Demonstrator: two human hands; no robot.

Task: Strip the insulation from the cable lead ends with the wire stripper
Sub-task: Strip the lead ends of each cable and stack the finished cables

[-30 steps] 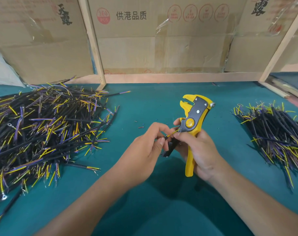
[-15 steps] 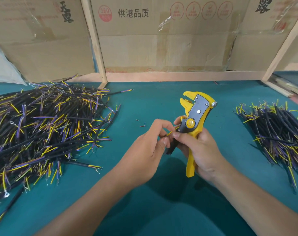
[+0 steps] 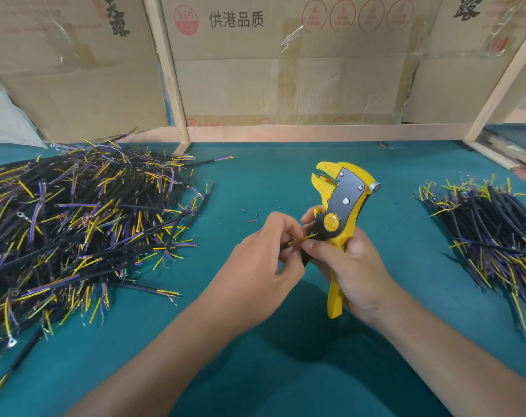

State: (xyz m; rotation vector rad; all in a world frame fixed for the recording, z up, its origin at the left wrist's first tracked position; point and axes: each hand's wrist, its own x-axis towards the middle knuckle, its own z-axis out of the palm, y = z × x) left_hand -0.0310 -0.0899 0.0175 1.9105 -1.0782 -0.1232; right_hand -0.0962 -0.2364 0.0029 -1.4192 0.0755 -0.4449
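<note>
Head view: my left hand [image 3: 257, 263] pinches a yellow lead [image 3: 300, 238], its black cable mostly hidden; my right hand [image 3: 350, 266] grips the wire stripper [image 3: 340, 218] at its 12 o'clock, lower handle covered.

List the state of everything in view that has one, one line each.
wire stripper: upright, jaws open and empty
yellow lead: pinched, tip beside stripper body
left hand: pinching the cable
right hand: gripping stripper handles
left cable pile: loose, scattered
right cable pile: roughly aligned
</note>
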